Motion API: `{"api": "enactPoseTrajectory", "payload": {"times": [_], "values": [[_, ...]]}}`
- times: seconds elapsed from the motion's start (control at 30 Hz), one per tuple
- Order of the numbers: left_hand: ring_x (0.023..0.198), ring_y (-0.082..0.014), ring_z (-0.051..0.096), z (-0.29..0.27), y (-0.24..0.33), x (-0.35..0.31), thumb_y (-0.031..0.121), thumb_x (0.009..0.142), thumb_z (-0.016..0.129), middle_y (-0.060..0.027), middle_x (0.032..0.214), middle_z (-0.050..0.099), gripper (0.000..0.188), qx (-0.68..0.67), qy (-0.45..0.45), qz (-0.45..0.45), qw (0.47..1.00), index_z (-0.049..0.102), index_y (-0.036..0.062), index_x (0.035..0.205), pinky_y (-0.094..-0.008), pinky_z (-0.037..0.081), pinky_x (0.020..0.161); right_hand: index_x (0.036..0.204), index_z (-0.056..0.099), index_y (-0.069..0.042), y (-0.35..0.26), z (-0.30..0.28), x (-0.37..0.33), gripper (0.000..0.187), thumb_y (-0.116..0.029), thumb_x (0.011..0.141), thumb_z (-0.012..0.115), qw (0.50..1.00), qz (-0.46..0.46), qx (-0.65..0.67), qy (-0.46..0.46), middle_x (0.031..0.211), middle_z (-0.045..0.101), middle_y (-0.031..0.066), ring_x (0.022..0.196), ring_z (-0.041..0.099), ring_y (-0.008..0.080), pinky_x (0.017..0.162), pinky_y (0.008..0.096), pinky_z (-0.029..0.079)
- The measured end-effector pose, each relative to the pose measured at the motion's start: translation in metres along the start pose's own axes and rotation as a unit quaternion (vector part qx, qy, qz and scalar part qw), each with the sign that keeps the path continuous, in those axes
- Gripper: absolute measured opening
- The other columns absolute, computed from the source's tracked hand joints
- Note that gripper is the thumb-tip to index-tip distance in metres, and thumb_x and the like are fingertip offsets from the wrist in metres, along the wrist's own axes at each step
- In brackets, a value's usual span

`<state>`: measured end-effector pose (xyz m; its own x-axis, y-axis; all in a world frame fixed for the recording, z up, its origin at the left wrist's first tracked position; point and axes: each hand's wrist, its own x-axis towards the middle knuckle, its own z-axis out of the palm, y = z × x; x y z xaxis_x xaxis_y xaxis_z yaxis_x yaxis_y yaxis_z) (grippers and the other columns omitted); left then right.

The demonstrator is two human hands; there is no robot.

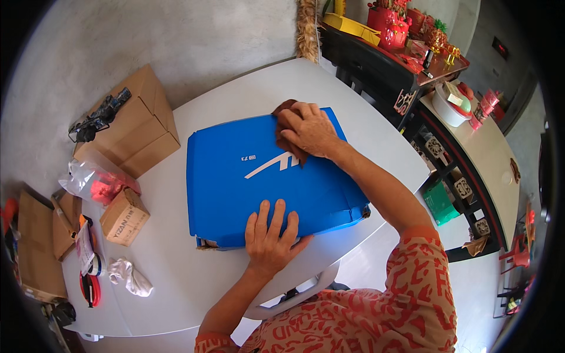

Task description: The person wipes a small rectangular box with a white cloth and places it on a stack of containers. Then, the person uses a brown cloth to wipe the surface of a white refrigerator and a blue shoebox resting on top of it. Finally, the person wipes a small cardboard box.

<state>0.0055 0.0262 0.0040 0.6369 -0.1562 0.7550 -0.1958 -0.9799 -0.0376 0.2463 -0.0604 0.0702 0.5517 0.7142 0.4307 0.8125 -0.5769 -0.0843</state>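
White and smooth, a table (176,294) stands against a bare grey wall (235,53); to the right are a pale-topped sideboard (494,150) and, farther back, a dark cabinet (376,56) bearing red and gold ornaments (391,26). One blue box (223,194) sits on the table in front of the person, its corners worn. Two hands are on its top. The right hand (312,130), fingers curled, has hold of one brown cloth (285,107) near the far edge; the left hand (269,232) lies flat at the near edge, fingers spread, gripping nothing. On the table's left part are one large carton (126,129), one small carton (125,217), one clear bag (100,179) with something pinkish-red inside, and one crumpled white fabric (130,278).
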Motion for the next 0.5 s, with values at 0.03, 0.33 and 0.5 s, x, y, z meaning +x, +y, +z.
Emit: {"api": "enactPoseTrajectory", "payload": {"times": [0.03,0.33,0.5], "values": [[0.116,-0.0384,0.052,0.001,0.0,0.0,0.053,0.073,0.072,-0.0178,0.123,0.058,0.056,0.0,0.001,0.0,1.0,0.06,0.0114,0.109,-0.0495,0.036,0.096,0.124,0.052,-0.02,0.005,-0.003,-0.004,0.039,-0.042,0.092,0.049,1.0,0.024,-0.005,-0.015,0.124,0.048,0.0143,0.112,0.046,0.0307,0.093,0.0422,0.039],[0.117,-0.0385,0.052,0.004,0.0,-0.002,0.054,0.072,0.072,-0.0172,0.124,0.058,0.058,-0.001,0.024,0.002,1.0,0.061,0.0111,0.109,-0.0501,0.037,0.096,0.118,0.058,-0.012,-0.006,-0.038,-0.096,0.036,-0.026,0.086,0.064,0.999,0.012,-0.041,0.005,0.113,0.054,0.0127,0.099,0.051,0.0274,0.085,0.0381,0.047],[0.117,-0.0382,0.052,0.003,-0.001,-0.001,0.054,0.072,0.073,-0.0171,0.124,0.058,0.058,0.0,0.032,0.001,0.999,0.062,0.0111,0.109,-0.0503,0.037,0.096,0.103,0.064,-0.011,-0.033,-0.081,-0.134,0.021,-0.012,0.082,0.066,0.994,-0.063,0.065,-0.061,0.101,0.057,0.0097,0.09,0.055,0.0249,0.074,0.0354,0.052]]}}
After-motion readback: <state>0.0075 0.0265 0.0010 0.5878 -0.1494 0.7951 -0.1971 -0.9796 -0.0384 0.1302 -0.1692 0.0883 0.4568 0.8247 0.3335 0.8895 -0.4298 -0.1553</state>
